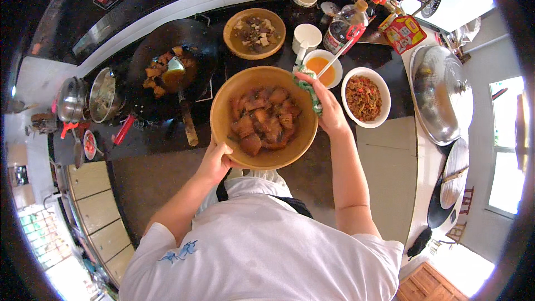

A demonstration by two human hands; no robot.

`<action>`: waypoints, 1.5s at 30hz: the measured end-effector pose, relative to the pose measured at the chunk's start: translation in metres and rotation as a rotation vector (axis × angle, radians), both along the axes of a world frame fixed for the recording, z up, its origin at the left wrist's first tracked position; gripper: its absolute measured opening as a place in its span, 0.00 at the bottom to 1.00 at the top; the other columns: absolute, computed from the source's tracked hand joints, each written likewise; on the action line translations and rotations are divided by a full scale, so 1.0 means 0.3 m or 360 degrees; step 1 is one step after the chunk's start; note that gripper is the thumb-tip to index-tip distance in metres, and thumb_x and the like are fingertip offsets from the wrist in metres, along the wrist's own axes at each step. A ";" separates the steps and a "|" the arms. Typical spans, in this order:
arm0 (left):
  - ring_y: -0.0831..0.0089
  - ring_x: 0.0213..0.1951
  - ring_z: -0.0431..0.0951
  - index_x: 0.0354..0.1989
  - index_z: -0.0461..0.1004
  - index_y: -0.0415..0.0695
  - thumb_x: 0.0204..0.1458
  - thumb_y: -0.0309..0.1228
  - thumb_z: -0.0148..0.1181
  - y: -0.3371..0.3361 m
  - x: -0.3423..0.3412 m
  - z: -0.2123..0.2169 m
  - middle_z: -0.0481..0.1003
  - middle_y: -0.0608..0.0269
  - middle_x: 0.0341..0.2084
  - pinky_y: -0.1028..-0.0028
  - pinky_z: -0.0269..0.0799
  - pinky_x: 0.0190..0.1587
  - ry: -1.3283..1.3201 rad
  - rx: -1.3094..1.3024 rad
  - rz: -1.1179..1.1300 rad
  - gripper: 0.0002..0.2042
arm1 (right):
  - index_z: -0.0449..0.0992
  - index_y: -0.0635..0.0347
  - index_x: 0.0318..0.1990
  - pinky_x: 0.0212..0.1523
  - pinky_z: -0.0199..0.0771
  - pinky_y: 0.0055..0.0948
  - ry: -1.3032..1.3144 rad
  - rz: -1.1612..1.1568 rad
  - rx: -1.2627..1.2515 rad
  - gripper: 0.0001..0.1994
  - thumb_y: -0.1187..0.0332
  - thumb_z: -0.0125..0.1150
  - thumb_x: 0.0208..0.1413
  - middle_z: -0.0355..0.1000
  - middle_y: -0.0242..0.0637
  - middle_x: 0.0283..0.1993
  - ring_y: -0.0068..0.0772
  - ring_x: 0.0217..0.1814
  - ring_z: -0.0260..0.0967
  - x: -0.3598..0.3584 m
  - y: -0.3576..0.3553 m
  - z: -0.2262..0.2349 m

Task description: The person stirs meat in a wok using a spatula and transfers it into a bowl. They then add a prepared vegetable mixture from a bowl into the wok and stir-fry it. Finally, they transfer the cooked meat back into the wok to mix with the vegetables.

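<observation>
Between my two hands is a large tan bowl [219,122], filled with chunks of dark braised meat [267,120] in sauce. My left hand [213,161] grips its lower left side, thumb over the rim. On the opposite side my right hand [330,106] holds the rim through a green and white cloth [310,90]. Beyond the bowl's left side stands a black wok [146,50] with more meat chunks [150,81] in it. A ladle [186,117] with a wooden handle rests in the wok.
Behind the bowl are another tan bowl [228,36] of food and a white cup [307,38]. To the right sit a bowl of orange liquid [317,65], a white bowl [385,97] of shredded food, a bottle [343,25] and a large lidded metal pan [440,92]. A metal pot [103,95] stands left.
</observation>
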State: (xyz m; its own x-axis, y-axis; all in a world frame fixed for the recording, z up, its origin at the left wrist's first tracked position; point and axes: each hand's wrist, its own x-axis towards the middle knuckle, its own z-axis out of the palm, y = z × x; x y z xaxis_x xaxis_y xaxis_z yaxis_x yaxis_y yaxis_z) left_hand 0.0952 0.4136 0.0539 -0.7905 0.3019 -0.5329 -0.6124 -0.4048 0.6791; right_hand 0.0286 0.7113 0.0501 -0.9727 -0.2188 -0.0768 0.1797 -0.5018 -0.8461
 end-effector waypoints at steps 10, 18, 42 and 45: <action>0.61 0.53 0.71 0.61 0.56 0.46 0.47 0.26 0.48 0.052 0.004 -0.099 0.68 0.60 0.50 0.57 0.78 0.46 -0.0060 -0.0020 0.0070 0.28 | 0.53 0.51 0.69 0.70 0.45 0.34 -0.0024 -0.0804 0.0572 0.26 0.68 0.46 0.63 0.47 0.38 0.72 0.35 0.73 0.45 0.239 -0.108 -0.167; 0.56 0.54 0.71 0.64 0.48 0.53 0.51 0.23 0.45 0.068 -0.009 -0.239 0.62 0.57 0.55 0.49 0.79 0.44 -0.0058 -0.0054 0.0066 0.29 | 0.40 0.47 0.72 0.68 0.52 0.36 -0.0286 -0.0960 0.0350 0.33 0.77 0.42 0.61 0.48 0.38 0.71 0.36 0.71 0.49 0.338 -0.249 -0.263; 0.60 0.51 0.72 0.65 0.51 0.53 0.49 0.20 0.47 -0.109 -0.066 -0.426 0.66 0.61 0.53 0.50 0.75 0.49 -0.0266 -0.0088 -0.0275 0.32 | 0.71 0.61 0.58 0.54 0.69 0.26 -0.0299 -0.0090 0.0349 0.22 0.79 0.56 0.54 0.70 0.36 0.55 0.28 0.53 0.70 -0.246 -0.026 -0.408; 0.58 0.52 0.72 0.65 0.51 0.53 0.49 0.20 0.47 -0.098 -0.108 -0.406 0.65 0.60 0.54 0.47 0.75 0.50 -0.0239 -0.0009 -0.0246 0.32 | 0.71 0.61 0.57 0.52 0.72 0.26 -0.0226 -0.0566 0.0358 0.21 0.82 0.55 0.53 0.70 0.37 0.55 0.29 0.49 0.73 -0.217 -0.011 -0.425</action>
